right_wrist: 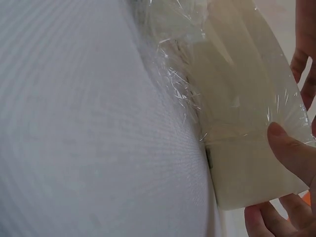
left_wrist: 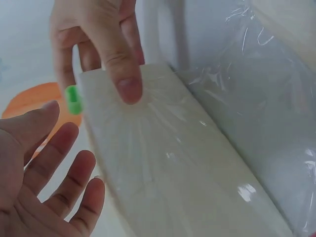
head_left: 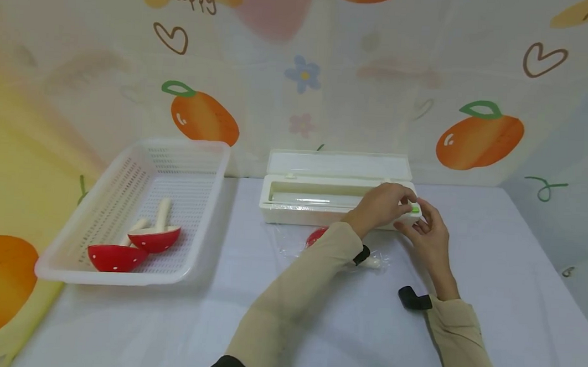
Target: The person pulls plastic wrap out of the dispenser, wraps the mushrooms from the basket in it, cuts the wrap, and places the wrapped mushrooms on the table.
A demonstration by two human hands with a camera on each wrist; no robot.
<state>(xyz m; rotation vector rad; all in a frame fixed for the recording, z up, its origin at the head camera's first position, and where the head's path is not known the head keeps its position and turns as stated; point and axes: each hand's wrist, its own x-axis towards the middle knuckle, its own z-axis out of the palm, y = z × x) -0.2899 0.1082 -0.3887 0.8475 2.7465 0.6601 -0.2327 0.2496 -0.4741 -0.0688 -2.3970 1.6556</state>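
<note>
Gripping the right end of the long white box, my right hand presses its thumb on the front face, with the other fingers bent round the end. My left hand holds nothing; its fingers are loosely spread just beside that same end, near a green piece. The box sits right of the frame's centre, its lid raised at the back; shiny clear film shows in the trough and clings over the front. Just below the box, a red thing lies in clear film, partly hidden by my left sleeve. At the frame's left, a white perforated basket holds two red, white-dotted pieces with white handles, one at lower left, the other overlapping it at upper right, its handle pointing up the frame.
</note>
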